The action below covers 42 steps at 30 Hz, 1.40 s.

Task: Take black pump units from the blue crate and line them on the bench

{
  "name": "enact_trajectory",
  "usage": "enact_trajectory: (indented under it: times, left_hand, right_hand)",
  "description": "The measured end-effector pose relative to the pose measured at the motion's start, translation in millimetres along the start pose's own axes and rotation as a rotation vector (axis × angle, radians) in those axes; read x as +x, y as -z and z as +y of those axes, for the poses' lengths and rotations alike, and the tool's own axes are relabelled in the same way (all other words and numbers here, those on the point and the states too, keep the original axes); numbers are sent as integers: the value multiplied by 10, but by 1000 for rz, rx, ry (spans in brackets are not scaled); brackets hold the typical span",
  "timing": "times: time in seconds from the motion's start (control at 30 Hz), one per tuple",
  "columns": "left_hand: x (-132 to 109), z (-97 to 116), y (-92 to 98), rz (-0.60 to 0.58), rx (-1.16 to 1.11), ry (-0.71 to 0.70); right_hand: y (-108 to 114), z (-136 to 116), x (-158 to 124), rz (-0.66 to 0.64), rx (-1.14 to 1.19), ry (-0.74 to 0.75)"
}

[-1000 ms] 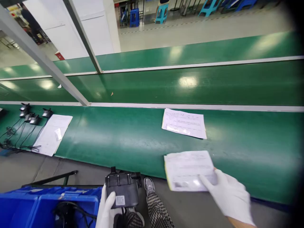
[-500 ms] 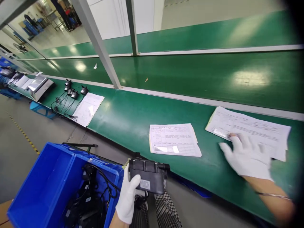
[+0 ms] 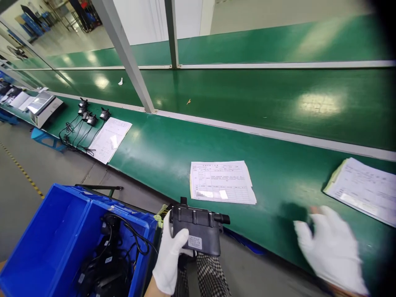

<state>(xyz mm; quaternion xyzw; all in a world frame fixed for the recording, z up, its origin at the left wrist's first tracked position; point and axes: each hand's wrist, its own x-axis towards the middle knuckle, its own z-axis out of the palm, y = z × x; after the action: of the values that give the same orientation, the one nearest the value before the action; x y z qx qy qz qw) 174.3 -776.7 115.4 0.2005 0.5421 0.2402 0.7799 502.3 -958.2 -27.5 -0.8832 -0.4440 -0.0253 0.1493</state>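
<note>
Nearest to me, my left hand [image 3: 168, 258], in a white glove, is wrapped around a black boxy device [image 3: 198, 231], thumb across its labelled face, holding it over my checked trouser leg just short of the green bench [image 3: 173, 152]. Left of the device sits a blue bin [image 3: 62, 231] with more black units and tangled cables lying in its right-hand compartment. To the right of the device my right hand [image 3: 332, 249], also gloved, hovers above the bench's near edge with fingers spread wide and nothing in it; it is blurred, so I cannot tell whether it touches the surface. Just beyond the device a printed form [image 3: 221, 181] lies flat on the bench. Farther right of that, a stack of papers [image 3: 363, 189] rests at the frame's edge. Far off to the left of the device, another sheet [image 3: 109, 139] lies beside a cluster of small black devices [image 3: 91, 115] with trailing cords, and past those a grey machine [image 3: 45, 108].
</note>
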Motion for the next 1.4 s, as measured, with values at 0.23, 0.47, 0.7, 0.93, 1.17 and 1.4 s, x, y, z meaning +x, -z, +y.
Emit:
enact_trajectory:
  times: [0.23, 0.47, 0.7, 0.93, 1.17, 1.4]
  left_hand:
    - [76, -91, -45, 92, -24, 38]
    - [245, -147, -57, 125, 91, 72]
    - [371, -102, -161, 70, 0, 51]
    - [434, -38, -259, 78, -53, 78]
    - [448, -16, -224, 64, 5, 39]
    - [373, 9, -107, 34, -34, -75]
  right_hand:
    - [-311, -512, 53, 125, -11, 233]
    - [-348, -778, 233, 35, -26, 486]
    - [-345, -823, 256, 0, -39, 476]
    - [-309, -874, 266, -22, -57, 445]
    - [-340, -942, 338, -45, -49, 338]
    - [-135, -1346, 61, -161, 458, -182]
